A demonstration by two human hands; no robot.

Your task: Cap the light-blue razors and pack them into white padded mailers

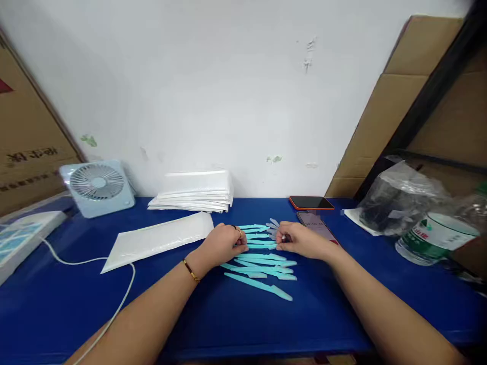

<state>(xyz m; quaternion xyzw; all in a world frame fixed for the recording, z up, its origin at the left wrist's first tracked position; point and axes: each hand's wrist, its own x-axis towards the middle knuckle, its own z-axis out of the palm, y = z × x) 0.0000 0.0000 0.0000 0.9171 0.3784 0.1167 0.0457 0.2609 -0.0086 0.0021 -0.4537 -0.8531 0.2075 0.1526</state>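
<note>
Several slim turquoise razor-like sticks [262, 268] lie side by side on the blue table [236, 324]. My left hand [222, 244], with a ring and a thin bracelet, rests on the left ends of the upper sticks, fingers curled around them. My right hand [299, 240] pinches the pale tips of the same sticks from the right. A white padded envelope [160, 239] lies flat just left of my left hand.
A stack of white envelopes [194, 195] leans at the wall. A small blue fan [98, 186] with a white cable [95, 261] stands left. Two phones [311, 203] lie behind my right hand. Plastic bags and a white tub [437, 235] sit right. Cardboard boxes [23, 152] flank both sides.
</note>
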